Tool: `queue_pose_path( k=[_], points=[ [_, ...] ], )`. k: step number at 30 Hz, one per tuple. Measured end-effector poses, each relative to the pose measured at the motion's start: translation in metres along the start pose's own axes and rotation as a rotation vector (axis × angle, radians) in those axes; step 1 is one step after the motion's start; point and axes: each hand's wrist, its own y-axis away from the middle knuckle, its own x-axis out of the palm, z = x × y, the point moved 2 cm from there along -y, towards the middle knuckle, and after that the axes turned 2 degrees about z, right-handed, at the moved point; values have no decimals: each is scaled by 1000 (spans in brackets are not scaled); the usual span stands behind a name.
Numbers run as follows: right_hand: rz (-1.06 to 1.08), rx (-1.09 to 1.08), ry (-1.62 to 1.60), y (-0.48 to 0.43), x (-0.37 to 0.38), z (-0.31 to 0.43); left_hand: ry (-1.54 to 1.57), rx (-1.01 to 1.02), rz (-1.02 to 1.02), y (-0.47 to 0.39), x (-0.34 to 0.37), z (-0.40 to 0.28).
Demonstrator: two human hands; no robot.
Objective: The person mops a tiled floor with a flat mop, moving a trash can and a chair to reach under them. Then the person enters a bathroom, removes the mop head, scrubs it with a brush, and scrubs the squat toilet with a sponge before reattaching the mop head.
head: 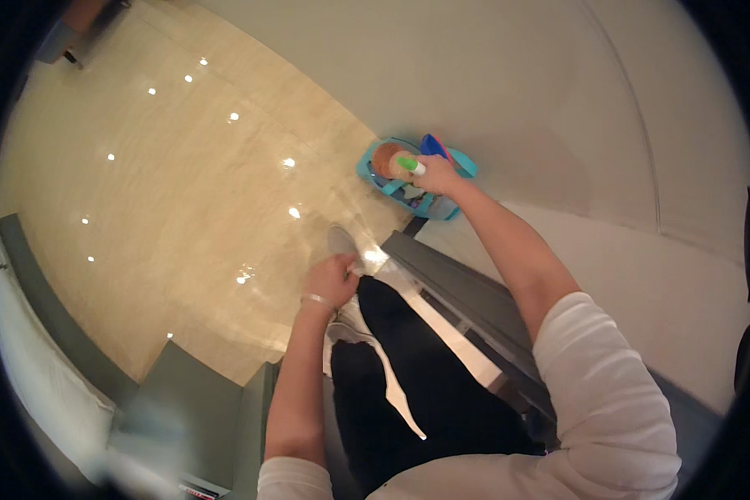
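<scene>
My right hand (436, 175) is stretched out over a turquoise basket (365, 164) on the floor by the wall. Its fingers are closed round a small white object with a green end (408, 164), too small to name. In the basket are a round orange-brown item (385, 160), a blue item with a pink edge (433, 146) and several smaller things. My left hand (333, 279), with a bracelet at the wrist, is curled above my shoes; a small pale thing shows at its fingers, but I cannot tell what it is.
A grey furniture edge (437, 259) runs along my right, beside a white surface (600, 269). Grey-green furniture (187, 400) and a bed-like white surface (44, 375) lie to the left. The glossy beige floor (181, 187) reflects several lights. Another furniture piece (81, 25) stands far upper left.
</scene>
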Motion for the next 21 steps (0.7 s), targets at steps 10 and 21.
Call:
queue_pose_path(
  k=[10,21],
  points=[
    [134,306,-191,41,-21,-83,102,-182,274,-275,81,-45],
    [594,205,439,68,-18,-120,-836,23,501,-392,183,-78]
  ],
)
